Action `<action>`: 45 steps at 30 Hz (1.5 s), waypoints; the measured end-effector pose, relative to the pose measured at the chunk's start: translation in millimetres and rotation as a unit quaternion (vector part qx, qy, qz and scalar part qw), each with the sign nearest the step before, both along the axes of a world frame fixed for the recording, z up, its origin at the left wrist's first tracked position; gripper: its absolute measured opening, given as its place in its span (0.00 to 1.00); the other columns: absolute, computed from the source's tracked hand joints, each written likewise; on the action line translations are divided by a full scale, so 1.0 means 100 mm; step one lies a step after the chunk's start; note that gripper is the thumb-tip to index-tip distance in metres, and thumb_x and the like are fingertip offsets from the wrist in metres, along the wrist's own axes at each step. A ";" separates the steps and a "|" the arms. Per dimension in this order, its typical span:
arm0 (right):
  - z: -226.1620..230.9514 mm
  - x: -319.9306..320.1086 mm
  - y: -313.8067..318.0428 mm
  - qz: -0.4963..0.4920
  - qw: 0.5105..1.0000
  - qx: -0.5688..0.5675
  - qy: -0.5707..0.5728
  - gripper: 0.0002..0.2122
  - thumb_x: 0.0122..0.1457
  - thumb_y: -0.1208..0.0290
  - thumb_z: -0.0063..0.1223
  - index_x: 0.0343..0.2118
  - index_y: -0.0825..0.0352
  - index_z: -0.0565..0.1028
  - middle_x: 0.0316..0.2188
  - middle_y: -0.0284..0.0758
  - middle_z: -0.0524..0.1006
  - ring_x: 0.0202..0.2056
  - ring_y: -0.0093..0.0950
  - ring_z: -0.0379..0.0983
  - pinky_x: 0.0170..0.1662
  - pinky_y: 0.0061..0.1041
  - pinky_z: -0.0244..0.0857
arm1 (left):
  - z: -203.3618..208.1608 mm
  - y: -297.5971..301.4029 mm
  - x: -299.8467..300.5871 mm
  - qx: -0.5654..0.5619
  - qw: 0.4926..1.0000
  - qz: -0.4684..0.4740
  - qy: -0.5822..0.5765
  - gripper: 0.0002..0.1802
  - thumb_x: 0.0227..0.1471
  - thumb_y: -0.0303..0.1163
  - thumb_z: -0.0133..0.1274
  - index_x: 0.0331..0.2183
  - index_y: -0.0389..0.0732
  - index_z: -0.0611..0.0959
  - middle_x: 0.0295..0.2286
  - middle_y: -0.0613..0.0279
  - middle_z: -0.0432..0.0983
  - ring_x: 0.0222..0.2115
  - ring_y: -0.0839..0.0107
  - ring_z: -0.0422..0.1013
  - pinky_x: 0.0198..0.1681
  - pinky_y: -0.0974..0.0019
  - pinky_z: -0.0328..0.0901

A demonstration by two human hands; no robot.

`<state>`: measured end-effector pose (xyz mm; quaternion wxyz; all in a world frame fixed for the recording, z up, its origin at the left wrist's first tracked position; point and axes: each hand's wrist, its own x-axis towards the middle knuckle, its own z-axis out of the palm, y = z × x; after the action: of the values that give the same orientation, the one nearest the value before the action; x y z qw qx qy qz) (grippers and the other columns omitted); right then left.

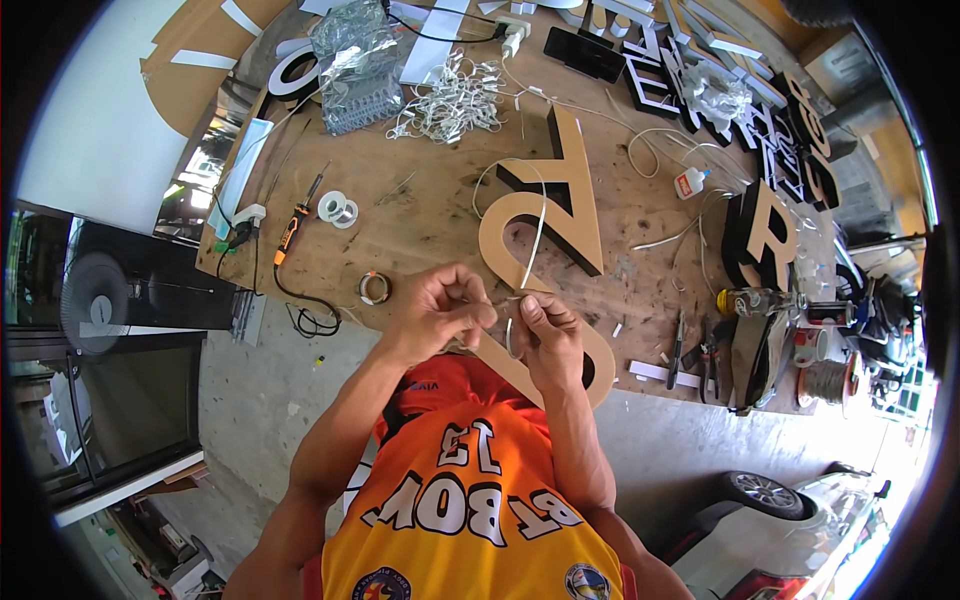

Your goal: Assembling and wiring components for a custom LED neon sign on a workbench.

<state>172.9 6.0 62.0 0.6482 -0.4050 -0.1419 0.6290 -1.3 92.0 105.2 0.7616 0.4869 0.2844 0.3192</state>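
My right hand (552,335) pinches a thin white wire (537,245) between thumb and fingers, and the wire loops up over the table. Close beside it on the left, my left hand (445,310) has its fingers curled together; whether a fine strand lies in them is too small to make out. Beneath both hands lies a curved tan letter (495,235) with dark sides, partly covered by them. Just beyond, a second tan letter (572,190) with black sides touches or nearly touches it. A small coil (374,288) lies left of my left hand.
On the wooden table (420,220) lie an orange soldering iron (292,235), a solder spool (338,210), tangled white wired pieces (455,105), and a glue bottle (690,182). Pliers (708,365) and another letter (765,240) are at the right, several more letters at the far right.
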 end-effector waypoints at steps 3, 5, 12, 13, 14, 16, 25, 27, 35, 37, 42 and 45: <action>-0.04 -0.12 0.00 -0.015 1.000 0.018 0.018 0.07 0.64 0.72 0.55 0.39 0.70 0.81 0.22 0.31 0.77 0.18 0.17 0.62 0.23 0.16 0.55 | -0.07 -0.11 0.13 -0.065 0.998 0.022 -0.014 0.14 0.52 0.23 0.63 0.30 0.39 0.71 0.22 0.62 0.76 0.17 0.75 0.73 0.20 0.74 0.67; -0.07 -0.19 -0.01 -0.027 0.998 0.048 0.015 0.08 0.65 0.72 0.53 0.41 0.71 0.79 0.24 0.33 0.77 0.20 0.19 0.65 0.25 0.18 0.62 | -0.07 -0.14 0.19 -0.076 0.996 0.035 -0.020 0.15 0.52 0.23 0.63 0.30 0.40 0.70 0.22 0.62 0.76 0.17 0.75 0.73 0.20 0.74 0.67; -0.03 -0.14 -0.01 -0.024 0.997 0.072 -0.013 0.09 0.66 0.71 0.53 0.40 0.72 0.78 0.23 0.32 0.75 0.22 0.20 0.65 0.30 0.19 0.67 | -0.10 -0.16 0.17 -0.110 0.993 0.027 -0.015 0.15 0.51 0.24 0.64 0.30 0.40 0.71 0.27 0.58 0.78 0.21 0.72 0.76 0.23 0.72 0.70; -0.01 -0.13 -0.01 -0.026 0.998 0.057 -0.031 0.09 0.65 0.71 0.53 0.39 0.72 0.78 0.22 0.31 0.74 0.21 0.19 0.64 0.29 0.19 0.66 | -0.10 -0.16 0.15 -0.085 0.994 0.065 -0.019 0.14 0.50 0.24 0.65 0.32 0.39 0.73 0.30 0.58 0.78 0.23 0.72 0.76 0.24 0.71 0.71; 0.02 -0.11 -0.01 -0.031 0.997 0.042 -0.050 0.09 0.65 0.70 0.53 0.38 0.72 0.78 0.21 0.30 0.73 0.21 0.19 0.63 0.28 0.19 0.65 | -0.10 -0.17 0.15 -0.060 0.993 0.100 -0.021 0.13 0.49 0.25 0.66 0.33 0.38 0.75 0.33 0.58 0.78 0.26 0.72 0.76 0.25 0.71 0.71; 0.06 -0.09 0.02 -0.047 0.998 0.029 -0.025 0.08 0.65 0.70 0.54 0.36 0.72 0.78 0.20 0.29 0.72 0.20 0.18 0.61 0.26 0.18 0.60 | -0.09 -0.19 0.10 -0.036 0.991 0.127 -0.021 0.14 0.48 0.25 0.67 0.34 0.36 0.78 0.36 0.57 0.78 0.29 0.72 0.76 0.27 0.70 0.71; 0.00 -0.09 0.08 -0.067 0.997 -0.022 0.042 0.08 0.65 0.69 0.55 0.35 0.69 0.79 0.16 0.25 0.66 0.16 0.15 0.53 0.21 0.17 0.47 | -0.17 -0.38 0.09 0.525 0.813 0.071 0.242 0.16 0.47 0.26 0.66 0.40 0.35 0.84 0.39 0.62 0.76 0.34 0.74 0.72 0.35 0.71 0.69; -0.02 -0.08 0.07 -0.069 0.996 -0.022 0.049 0.08 0.65 0.69 0.55 0.35 0.69 0.79 0.16 0.25 0.67 0.16 0.15 0.53 0.20 0.17 0.46 | -0.21 -0.37 0.10 0.528 0.818 0.077 0.214 0.13 0.50 0.25 0.64 0.40 0.34 0.84 0.39 0.62 0.77 0.35 0.75 0.72 0.37 0.72 0.69; 0.05 0.05 0.03 0.082 0.897 -0.016 -0.434 0.06 0.57 0.75 0.58 0.31 0.73 0.82 0.18 0.34 0.77 0.19 0.19 0.67 0.24 0.22 0.62 | -0.18 -0.15 0.10 0.160 0.977 0.071 0.121 0.07 0.56 0.22 0.58 0.38 0.33 0.84 0.36 0.60 0.80 0.36 0.78 0.75 0.37 0.74 0.70; 0.11 0.02 0.05 0.126 0.887 -0.006 -0.445 0.06 0.55 0.76 0.59 0.31 0.73 0.82 0.19 0.38 0.78 0.20 0.20 0.69 0.26 0.25 0.65 | -0.18 -0.09 0.10 0.120 0.982 0.050 0.134 0.08 0.56 0.23 0.59 0.39 0.32 0.83 0.35 0.59 0.81 0.35 0.78 0.75 0.37 0.74 0.69; 0.10 0.02 0.04 0.167 0.889 -0.012 -0.425 0.08 0.55 0.73 0.60 0.29 0.74 0.82 0.16 0.29 0.73 0.20 0.14 0.62 0.23 0.21 0.58 | -0.07 0.02 0.11 -0.008 0.988 -0.014 0.151 0.13 0.53 0.25 0.63 0.40 0.32 0.82 0.32 0.60 0.83 0.32 0.78 0.77 0.37 0.75 0.69; 0.05 0.00 0.03 0.159 0.892 -0.015 -0.423 0.08 0.55 0.73 0.60 0.29 0.74 0.82 0.15 0.29 0.72 0.20 0.14 0.61 0.23 0.22 0.58 | -0.06 0.07 0.07 -0.011 0.986 -0.038 0.161 0.16 0.51 0.27 0.65 0.42 0.32 0.82 0.31 0.61 0.83 0.31 0.78 0.77 0.36 0.76 0.69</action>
<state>172.7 9.4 66.7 0.4121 -0.6144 -0.4559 0.4948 5.2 98.8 99.0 0.7232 0.5337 0.3879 0.2043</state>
